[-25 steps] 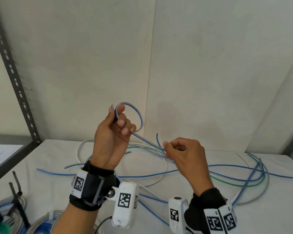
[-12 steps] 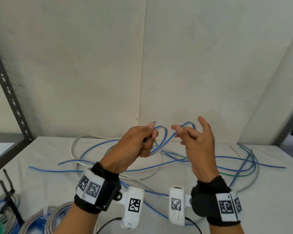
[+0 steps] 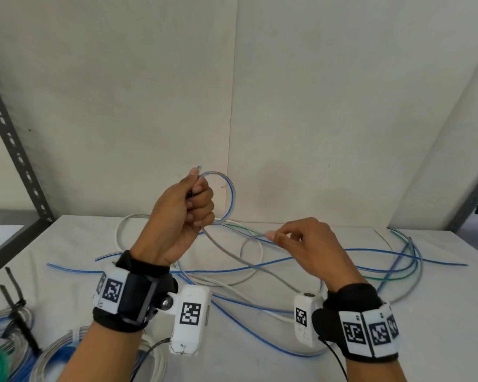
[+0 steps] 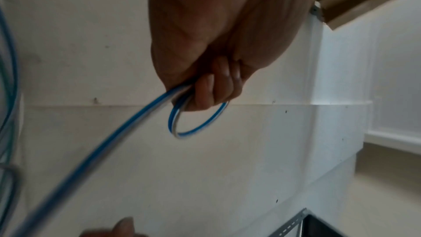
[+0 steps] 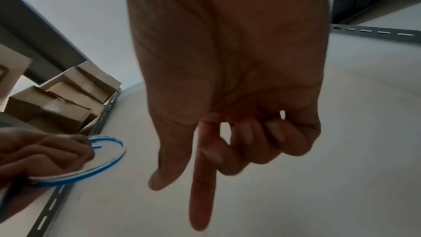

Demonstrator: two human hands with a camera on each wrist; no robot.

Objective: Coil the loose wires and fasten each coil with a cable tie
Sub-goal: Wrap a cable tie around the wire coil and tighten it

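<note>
My left hand (image 3: 185,213) is raised above the table, fingers curled round a small loop of blue-and-white wire (image 3: 232,194). The left wrist view shows the same loop (image 4: 196,132) under the curled fingers (image 4: 205,87). From that fist the wire's tail (image 3: 246,263) slopes down to the right and passes beneath my right hand (image 3: 301,244). In the right wrist view my right hand (image 5: 227,114) has its index finger (image 5: 201,186) straight, the thumb apart and the other fingers loosely curled, with no wire in it. The loop (image 5: 107,161) shows at that view's left.
Several loose blue, green and white wires (image 3: 370,252) sprawl over the white table (image 3: 425,326). Tied coils with black cable ties (image 3: 11,326) lie at the front left. A slotted metal upright (image 3: 11,147) stands at the left. The wall is close behind. Cardboard boxes (image 5: 63,100) sit on a shelf.
Half a second ago both hands met at the loop. My left hand has since lifted with the loop, and my right hand has let go and moved down to the right.
</note>
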